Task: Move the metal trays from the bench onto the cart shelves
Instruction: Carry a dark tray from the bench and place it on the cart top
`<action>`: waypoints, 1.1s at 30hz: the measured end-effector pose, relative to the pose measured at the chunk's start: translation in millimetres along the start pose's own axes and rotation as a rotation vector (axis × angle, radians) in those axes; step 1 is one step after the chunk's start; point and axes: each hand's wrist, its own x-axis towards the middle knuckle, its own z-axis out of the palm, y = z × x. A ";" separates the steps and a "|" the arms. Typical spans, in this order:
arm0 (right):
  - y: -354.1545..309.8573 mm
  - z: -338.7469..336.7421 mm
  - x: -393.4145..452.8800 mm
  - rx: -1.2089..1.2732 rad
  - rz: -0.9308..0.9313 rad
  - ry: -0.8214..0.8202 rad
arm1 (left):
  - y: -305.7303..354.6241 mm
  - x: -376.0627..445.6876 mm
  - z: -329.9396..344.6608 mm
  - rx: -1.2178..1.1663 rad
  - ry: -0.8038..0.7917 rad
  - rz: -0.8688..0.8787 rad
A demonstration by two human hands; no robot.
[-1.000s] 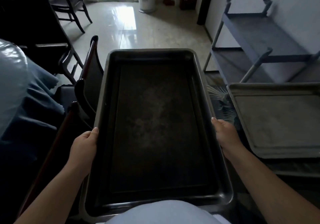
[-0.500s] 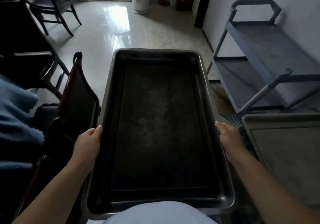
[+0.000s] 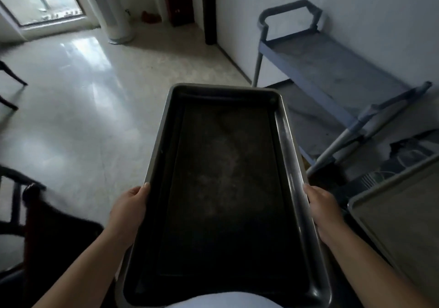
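- Now that my view has swung toward the blue 2-shelf metal cart (image 3: 332, 74), I carry the dark rectangular metal tray (image 3: 223, 188) closer.
- Left hand (image 3: 129, 209) and right hand (image 3: 323, 209) clamp its long rims.
- Pale second tray (image 3: 399, 224) remains beside me.

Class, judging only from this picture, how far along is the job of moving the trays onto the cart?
Done: nothing that shows; both visible cart shelves are bare. In hand: the dark tray, gripped at its long edges by the left hand and right hand, not yet at the cart. Left: shelving it, then the pale tray at right.
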 end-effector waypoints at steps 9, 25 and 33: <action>-67.7 31.4 128.2 0.108 0.029 0.129 | 144.2 137.3 59.4 0.204 -0.008 0.173; -138.5 9.5 283.8 0.130 0.160 0.479 | 326.0 330.3 246.3 0.319 -0.435 0.288; -208.9 11.6 356.2 0.155 0.168 0.676 | 425.7 422.4 335.1 0.382 -0.569 0.358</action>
